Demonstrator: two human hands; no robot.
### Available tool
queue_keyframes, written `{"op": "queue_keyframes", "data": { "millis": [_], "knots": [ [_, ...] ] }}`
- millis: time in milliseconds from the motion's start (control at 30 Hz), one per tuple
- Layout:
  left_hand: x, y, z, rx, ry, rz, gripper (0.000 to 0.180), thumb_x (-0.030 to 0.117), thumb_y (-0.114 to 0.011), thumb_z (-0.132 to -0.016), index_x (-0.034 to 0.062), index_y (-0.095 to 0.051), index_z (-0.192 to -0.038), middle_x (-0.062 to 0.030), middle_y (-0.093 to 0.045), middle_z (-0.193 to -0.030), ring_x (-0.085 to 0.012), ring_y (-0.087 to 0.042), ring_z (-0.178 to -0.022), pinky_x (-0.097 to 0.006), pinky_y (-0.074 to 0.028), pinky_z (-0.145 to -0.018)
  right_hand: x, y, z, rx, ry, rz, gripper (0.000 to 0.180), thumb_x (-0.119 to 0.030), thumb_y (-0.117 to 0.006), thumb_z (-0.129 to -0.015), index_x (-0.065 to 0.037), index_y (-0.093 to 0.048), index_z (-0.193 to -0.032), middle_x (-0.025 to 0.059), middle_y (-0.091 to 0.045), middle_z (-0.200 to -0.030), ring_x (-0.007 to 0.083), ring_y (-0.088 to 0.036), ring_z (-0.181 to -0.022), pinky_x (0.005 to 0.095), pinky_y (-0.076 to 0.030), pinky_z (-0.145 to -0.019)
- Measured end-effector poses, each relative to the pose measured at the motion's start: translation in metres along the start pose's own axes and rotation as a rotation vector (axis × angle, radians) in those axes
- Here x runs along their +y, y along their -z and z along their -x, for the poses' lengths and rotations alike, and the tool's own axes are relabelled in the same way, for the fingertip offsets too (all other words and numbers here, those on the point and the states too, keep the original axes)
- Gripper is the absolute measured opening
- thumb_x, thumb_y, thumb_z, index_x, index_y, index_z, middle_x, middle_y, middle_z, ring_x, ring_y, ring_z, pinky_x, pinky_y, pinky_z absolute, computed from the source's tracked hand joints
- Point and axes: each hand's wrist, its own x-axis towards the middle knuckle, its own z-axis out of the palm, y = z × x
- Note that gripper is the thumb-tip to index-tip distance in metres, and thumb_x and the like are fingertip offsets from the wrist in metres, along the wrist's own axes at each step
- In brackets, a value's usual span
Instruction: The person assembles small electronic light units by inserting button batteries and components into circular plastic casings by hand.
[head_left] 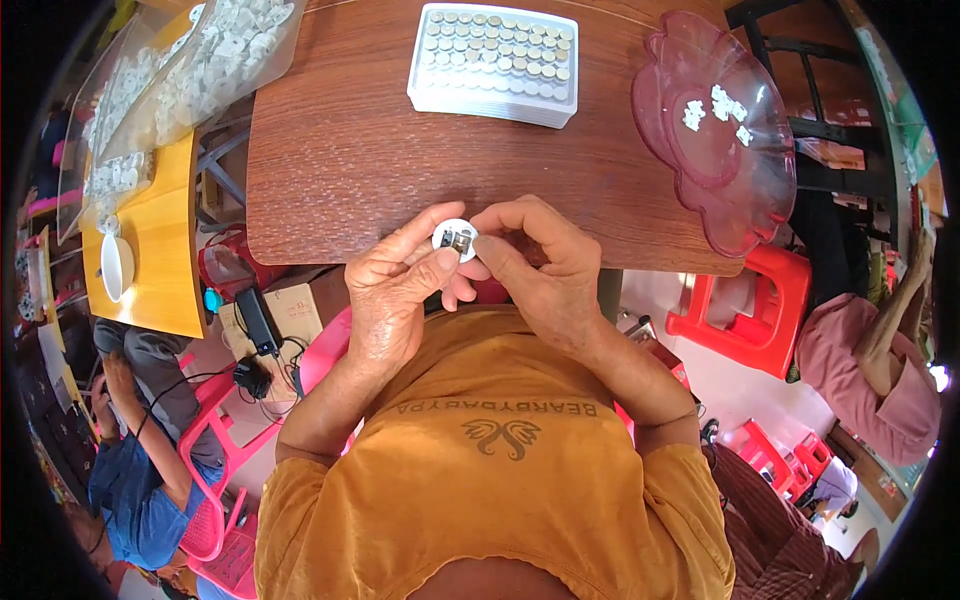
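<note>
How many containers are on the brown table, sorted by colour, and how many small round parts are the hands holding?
White tray of small round pieces: 1
Pink translucent flower-shaped dish: 1
Small white round part, pinched between the left hand and the right hand: 1
Total: 3

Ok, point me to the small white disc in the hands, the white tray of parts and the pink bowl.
small white disc point(455, 238), head view, on its round face.
white tray point(493, 103), head view, on its near front wall.
pink bowl point(760, 190), head view, on bare inner wall.
</note>
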Motion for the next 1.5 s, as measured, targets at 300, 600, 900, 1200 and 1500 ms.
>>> {"op": "queue_keyframes", "data": {
  "millis": [300,600,900,1200,1500],
  "knots": [
    [0.001,0.0,-0.001,-0.067,0.038,0.085,0.035,0.006,-0.056,-0.088,-0.0049,-0.052,-0.121,-0.0179,-0.066,-0.087,-0.0163,-0.063,-0.064,-0.023,-0.046,-0.052,0.004,0.003,0.001,0.034,0.085,0.029,0.013,0.003,-0.063,-0.076,-0.001,-0.061,-0.088,0.0073,-0.056,-0.075,0.0148,-0.055,-0.065,0.0268,-0.043,-0.056],
    [-0.005,-0.005,0.002,0.033,-0.023,0.022,0.029,0.007,-0.057,-0.089,-0.006,-0.056,-0.115,-0.0169,-0.066,-0.083,-0.0155,-0.062,-0.061,-0.021,-0.045,-0.048,0.003,-0.001,0.006,0.042,0.059,0.037,0.013,0.004,-0.062,-0.076,-0.001,-0.06,-0.088,0.0081,-0.056,-0.075,0.0162,-0.054,-0.064,0.028,-0.042,-0.054],
    [-0.011,0.0,0.002,0.013,-0.125,0.005,0.031,0.012,-0.06,-0.088,-0.0063,-0.058,-0.112,-0.0131,-0.064,-0.08,-0.0135,-0.059,-0.059,-0.021,-0.044,-0.047,0.005,-0.008,0.009,0.059,0.193,0.097,0.018,0.005,-0.063,-0.074,-0.002,-0.058,-0.09,0.0082,-0.054,-0.073,0.0161,-0.053,-0.059,0.0272,-0.041,-0.05],
    [-0.011,-0.006,0.003,0.042,-0.11,-0.027,0.031,0.012,-0.06,-0.087,-0.0069,-0.057,-0.112,-0.0135,-0.064,-0.079,-0.0152,-0.059,-0.058,-0.023,-0.044,-0.049,0.017,-0.008,0.014,0.068,0.009,-0.11,0.013,0.004,-0.061,-0.077,0.0,-0.059,-0.089,0.0076,-0.055,-0.077,0.0116,-0.055,-0.064,0.0252,-0.044,-0.055],
    [-0.008,-0.008,0.0,0.097,-0.049,-0.069,0.026,0.006,-0.056,-0.089,-0.0091,-0.058,-0.11,-0.014,-0.065,-0.077,-0.0132,-0.057,-0.053,-0.022,-0.044,-0.047,0.014,-0.008,0.016,0.09,0.019,-0.136,0.011,0.002,-0.063,-0.078,-0.001,-0.061,-0.087,0.0093,-0.058,-0.078,0.0183,-0.057,-0.067,0.0286,-0.045,-0.06]
  ]
}}
